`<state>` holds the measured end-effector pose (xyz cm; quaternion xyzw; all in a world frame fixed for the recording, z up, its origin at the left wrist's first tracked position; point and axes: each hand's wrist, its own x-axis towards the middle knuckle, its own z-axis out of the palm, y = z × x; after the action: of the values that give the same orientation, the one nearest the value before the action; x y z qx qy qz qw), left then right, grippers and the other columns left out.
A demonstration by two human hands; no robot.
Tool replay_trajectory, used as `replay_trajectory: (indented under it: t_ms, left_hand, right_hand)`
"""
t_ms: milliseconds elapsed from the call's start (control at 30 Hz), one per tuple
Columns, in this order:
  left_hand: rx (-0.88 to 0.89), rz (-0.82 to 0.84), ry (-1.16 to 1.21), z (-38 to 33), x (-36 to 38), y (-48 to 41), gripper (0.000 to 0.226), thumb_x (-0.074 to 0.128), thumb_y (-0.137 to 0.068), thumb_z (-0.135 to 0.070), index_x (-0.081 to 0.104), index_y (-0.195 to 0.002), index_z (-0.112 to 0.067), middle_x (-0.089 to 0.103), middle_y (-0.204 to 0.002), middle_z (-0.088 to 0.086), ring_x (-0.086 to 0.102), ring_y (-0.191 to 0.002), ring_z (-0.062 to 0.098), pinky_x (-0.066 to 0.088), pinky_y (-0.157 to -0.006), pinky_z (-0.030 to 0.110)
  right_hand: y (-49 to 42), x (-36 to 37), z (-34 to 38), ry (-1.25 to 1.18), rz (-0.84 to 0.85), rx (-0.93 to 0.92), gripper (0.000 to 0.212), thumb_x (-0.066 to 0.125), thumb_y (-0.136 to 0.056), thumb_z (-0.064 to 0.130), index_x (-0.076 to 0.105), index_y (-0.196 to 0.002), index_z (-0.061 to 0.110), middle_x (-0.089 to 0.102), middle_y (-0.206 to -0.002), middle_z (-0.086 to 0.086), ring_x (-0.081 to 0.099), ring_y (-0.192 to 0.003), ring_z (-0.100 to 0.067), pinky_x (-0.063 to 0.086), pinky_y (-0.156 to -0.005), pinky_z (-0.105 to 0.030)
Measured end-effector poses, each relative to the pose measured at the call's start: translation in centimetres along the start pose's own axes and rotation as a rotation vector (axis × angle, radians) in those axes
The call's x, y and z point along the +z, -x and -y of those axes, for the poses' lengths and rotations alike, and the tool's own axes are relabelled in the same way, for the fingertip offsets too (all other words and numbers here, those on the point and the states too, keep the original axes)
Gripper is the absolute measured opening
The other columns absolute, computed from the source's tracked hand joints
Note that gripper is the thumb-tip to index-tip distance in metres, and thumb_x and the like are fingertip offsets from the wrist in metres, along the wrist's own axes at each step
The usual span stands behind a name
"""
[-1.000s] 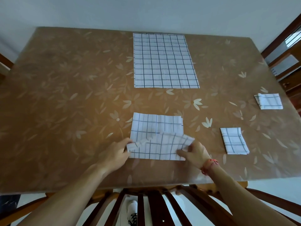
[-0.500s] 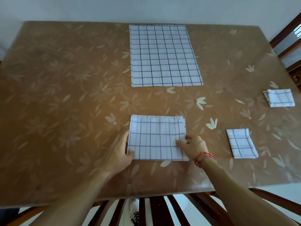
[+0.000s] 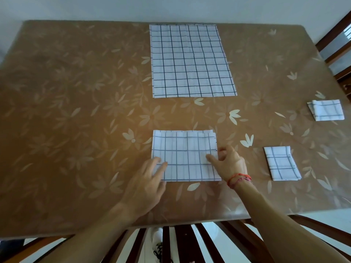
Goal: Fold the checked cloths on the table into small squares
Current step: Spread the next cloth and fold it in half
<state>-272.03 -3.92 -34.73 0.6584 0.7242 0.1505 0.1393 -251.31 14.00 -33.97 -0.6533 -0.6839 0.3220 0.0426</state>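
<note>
Cloth (image 3: pixel 187 156) half-folded under my flat left hand (image 3: pixel 147 184), right hand (image 3: pixel 232 164) pinching its edge; two squares (image 3: pixel 281 164) (image 3: pixel 326 110) done, big cloth (image 3: pixel 191 61) untouched.

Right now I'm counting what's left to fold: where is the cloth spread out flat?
In the head view, the unfolded cloth lies flat at the far edge of the table, in the middle, straight beyond the half-folded cloth.
</note>
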Motion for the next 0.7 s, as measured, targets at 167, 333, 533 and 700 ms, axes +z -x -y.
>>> replay_trajectory:
  t_ms: [167, 333, 533, 700]
  left_hand:
    - [0.218, 0.112, -0.132, -3.2, 2.2, 2.6, 0.058, 0.058, -0.089, -0.035, 0.049, -0.138, -0.007, 0.049, -0.142, 0.011, 0.046, -0.132, 0.024, 0.042, -0.108, 0.036]
    - [0.157, 0.1, -0.214, -3.7, 3.5, 2.9, 0.059, 0.039, -0.092, -0.035, 0.047, -0.14, -0.002, 0.043, -0.149, 0.015, 0.037, -0.14, 0.026, 0.03, -0.116, 0.039]
    - [0.094, 0.104, -0.232, -3.4, 4.6, 2.8, 0.058, 0.039, -0.098, -0.035, 0.042, -0.142, 0.002, 0.039, -0.151, 0.018, 0.031, -0.143, 0.028, 0.021, -0.113, 0.043]
    - [0.073, 0.087, -0.238, -3.4, 4.9, 2.7, 0.056, 0.034, -0.098, -0.032, 0.044, -0.141, 0.003, 0.04, -0.15, 0.019, 0.03, -0.143, 0.028, 0.022, -0.114, 0.042]
  right_hand:
    - [2.9, 0.2, -0.4, 0.194, -0.137, -0.333, 0.046, 0.061, -0.086, 0.044, 0.055, -0.124, 0.018, 0.054, -0.112, -0.002, 0.057, -0.096, -0.021, 0.052, -0.076, -0.035]
    - [8.2, 3.9, -1.5, 0.413, -0.063, -0.691, 0.051, 0.055, -0.084, 0.037, 0.055, -0.129, 0.012, 0.052, -0.137, -0.015, 0.052, -0.124, -0.032, 0.051, -0.093, -0.045]
    - [9.9, 6.3, -1.6, 0.601, 0.104, -0.732, 0.065, 0.04, -0.09, 0.046, 0.043, -0.142, 0.007, 0.037, -0.151, -0.018, 0.033, -0.141, -0.032, 0.037, -0.108, -0.049]
    - [9.3, 6.7, -1.8, 0.654, 0.158, -0.693, 0.069, 0.031, -0.093, 0.055, 0.038, -0.145, 0.01, 0.031, -0.154, -0.014, 0.027, -0.143, -0.029, 0.03, -0.111, -0.048]
